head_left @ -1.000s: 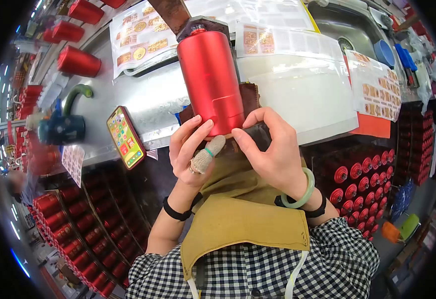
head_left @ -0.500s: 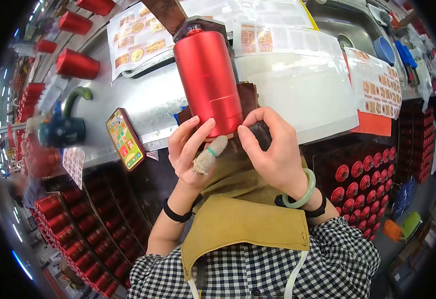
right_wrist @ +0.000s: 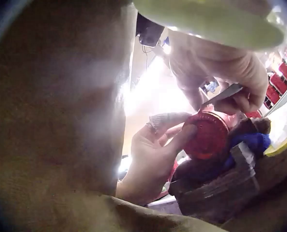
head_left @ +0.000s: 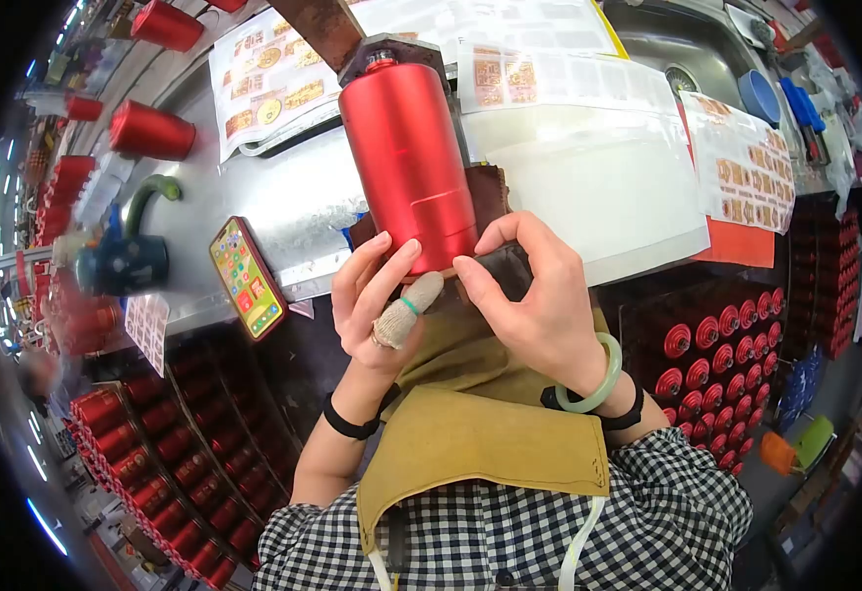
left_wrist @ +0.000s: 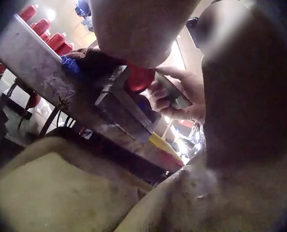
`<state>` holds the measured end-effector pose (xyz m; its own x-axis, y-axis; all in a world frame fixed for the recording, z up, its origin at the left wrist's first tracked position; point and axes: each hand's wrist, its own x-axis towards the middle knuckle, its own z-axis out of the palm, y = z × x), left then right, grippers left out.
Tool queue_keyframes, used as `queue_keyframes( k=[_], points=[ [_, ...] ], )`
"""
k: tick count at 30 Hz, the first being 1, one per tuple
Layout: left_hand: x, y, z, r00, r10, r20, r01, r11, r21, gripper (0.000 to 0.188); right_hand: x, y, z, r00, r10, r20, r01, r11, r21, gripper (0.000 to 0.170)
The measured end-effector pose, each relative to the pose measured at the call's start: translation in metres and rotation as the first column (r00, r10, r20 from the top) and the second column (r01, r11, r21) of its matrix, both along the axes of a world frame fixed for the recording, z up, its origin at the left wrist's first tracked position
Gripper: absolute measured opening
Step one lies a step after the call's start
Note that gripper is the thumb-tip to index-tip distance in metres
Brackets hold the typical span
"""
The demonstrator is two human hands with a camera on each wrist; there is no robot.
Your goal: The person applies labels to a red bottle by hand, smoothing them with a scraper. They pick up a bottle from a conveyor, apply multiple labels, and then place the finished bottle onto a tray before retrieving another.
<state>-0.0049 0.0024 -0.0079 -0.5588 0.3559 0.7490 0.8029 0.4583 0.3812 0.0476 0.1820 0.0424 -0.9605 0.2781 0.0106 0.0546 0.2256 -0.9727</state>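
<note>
Counter (head_left: 298, 187) of shiny metal is stretching beyond a red cylindrical metal canister (head_left: 406, 153), its base sitting between both hands. Left hand (head_left: 362, 320) is gripping that base; right hand (head_left: 549, 310) is curling its fingers round a flat grey tool (right_wrist: 232, 91), thumb edging back inward. Pale knitted finger cover (head_left: 406, 313) is partly hiding the contact.

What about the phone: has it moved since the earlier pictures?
No. Judged against the front edge of the metal table, the phone has shifted neither way.
</note>
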Motion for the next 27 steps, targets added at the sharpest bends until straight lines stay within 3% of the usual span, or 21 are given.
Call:
queue_keyframes(
  k=[3,6,8,12,14,18,21,23,27],
  points=[
    [0.000,0.002,0.001,1.000,-0.016,-0.006,0.016,1.000,0.003,0.026,0.001,0.002,-0.001,0.999,-0.003,0.036,0.004,0.999,-0.036,0.019],
    [0.001,0.005,0.002,0.999,0.002,-0.050,-0.002,1.000,-0.004,0.026,0.001,0.006,0.003,1.000,-0.011,0.029,0.010,0.999,0.038,0.016],
    [0.006,0.004,0.002,0.994,0.080,0.076,-0.079,0.997,-0.012,0.027,0.001,0.007,0.004,0.999,-0.023,0.043,0.022,0.999,0.023,0.014],
    [0.006,0.002,0.002,0.993,0.059,0.097,-0.058,0.998,-0.012,0.025,0.002,0.010,0.003,0.998,-0.037,0.042,0.037,0.999,0.006,0.014],
    [0.004,0.004,0.003,0.998,0.061,-0.015,-0.062,0.996,-0.061,0.023,0.001,0.012,0.002,0.998,-0.044,0.054,0.045,0.999,-0.017,0.014],
    [0.009,0.001,0.001,0.994,0.106,0.036,-0.102,0.989,-0.103,0.023,0.002,0.016,0.001,0.997,-0.054,0.059,0.057,0.997,-0.048,0.013],
    [0.010,-0.001,-0.003,0.996,0.082,0.037,-0.077,0.989,-0.127,0.039,0.004,0.020,-0.001,0.998,-0.058,0.025,0.059,0.997,-0.040,0.012],
    [0.009,0.002,0.002,0.993,0.080,-0.083,-0.095,0.974,-0.207,0.038,0.005,0.024,-0.001,0.995,-0.093,0.023,0.094,0.995,-0.029,0.011],
    [0.009,0.005,0.009,0.986,0.049,-0.160,-0.091,0.959,-0.267,0.037,0.012,0.035,-0.004,0.994,-0.103,0.022,0.104,0.994,-0.036,0.013]
  ],
)
